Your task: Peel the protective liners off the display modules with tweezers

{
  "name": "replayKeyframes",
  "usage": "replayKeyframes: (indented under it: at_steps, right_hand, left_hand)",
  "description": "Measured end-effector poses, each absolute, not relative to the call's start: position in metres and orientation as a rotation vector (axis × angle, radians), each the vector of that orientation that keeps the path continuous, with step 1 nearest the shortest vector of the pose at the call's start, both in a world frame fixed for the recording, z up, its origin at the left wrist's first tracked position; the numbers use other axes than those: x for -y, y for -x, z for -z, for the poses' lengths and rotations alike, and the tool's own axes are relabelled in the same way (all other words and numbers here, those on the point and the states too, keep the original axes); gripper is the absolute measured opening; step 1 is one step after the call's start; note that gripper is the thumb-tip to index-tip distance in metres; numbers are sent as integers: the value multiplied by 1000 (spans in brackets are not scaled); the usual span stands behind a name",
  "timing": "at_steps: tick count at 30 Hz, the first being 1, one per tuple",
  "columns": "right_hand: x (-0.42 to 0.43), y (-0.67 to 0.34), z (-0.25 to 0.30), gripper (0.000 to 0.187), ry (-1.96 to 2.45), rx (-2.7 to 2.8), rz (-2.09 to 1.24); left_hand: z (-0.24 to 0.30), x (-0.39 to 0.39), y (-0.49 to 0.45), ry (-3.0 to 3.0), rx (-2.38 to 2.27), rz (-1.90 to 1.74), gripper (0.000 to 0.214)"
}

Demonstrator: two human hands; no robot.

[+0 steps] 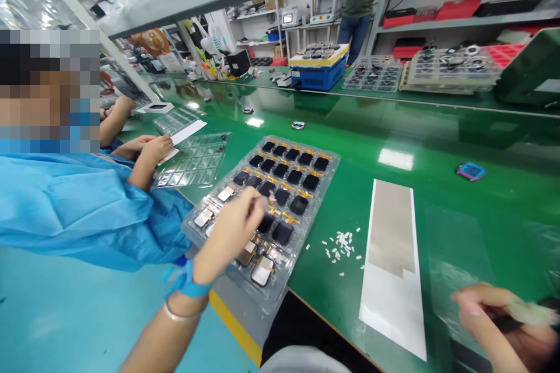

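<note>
My left hand (234,224), with a blue band at the wrist, is over a clear plastic tray (326,172) of small screens. Its fingers are curled together near the dark screens; what they hold, if anything, is blurred. Several screens, such as this black one (282,233), lie dark side up with orange flex strips. Nearer me, others show a silvery back, like this screen (262,271). At the lower right my right hand (503,315) is closed, thumb against finger, and I cannot make out what is in it. A long white sheet (394,303) with a grey-beige area lies left of it.
Small white pieces (343,245) are scattered between tray and sheet. A blue-and-pink watch-like part (471,171) lies farther right. On the left, a co-worker in a blue smock (79,204) works beside empty-looking clear trays (196,157). A blue box (317,73) stands at the back.
</note>
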State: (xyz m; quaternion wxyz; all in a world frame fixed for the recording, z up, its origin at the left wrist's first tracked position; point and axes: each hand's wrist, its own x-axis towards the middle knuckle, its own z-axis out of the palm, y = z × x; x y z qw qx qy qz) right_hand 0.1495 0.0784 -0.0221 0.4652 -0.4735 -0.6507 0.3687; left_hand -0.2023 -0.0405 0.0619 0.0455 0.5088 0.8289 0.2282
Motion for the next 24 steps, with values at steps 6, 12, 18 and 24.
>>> replayKeyframes:
  at_steps: [6, 12, 18, 24]
  right_hand:
    - [-69, -118, -26, 29, 914, 1995, -943]
    - [-62, -91, -35, 10, 813, 2016, -896]
    - [-58, -86, -29, 14, 797, 1972, -794]
    - [-58, -88, -23, 20, 739, 2073, -577]
  left_hand:
    - [-52, 29, 84, -1395, -1485, -1241, 24]
    - [-20, 8, 58, -1140, -1294, -1342, 21]
    - [-2, 1, 64, -1098, -1207, -1368, 15]
    - [-1, 2, 65, -1154, -1327, -1314, 15]
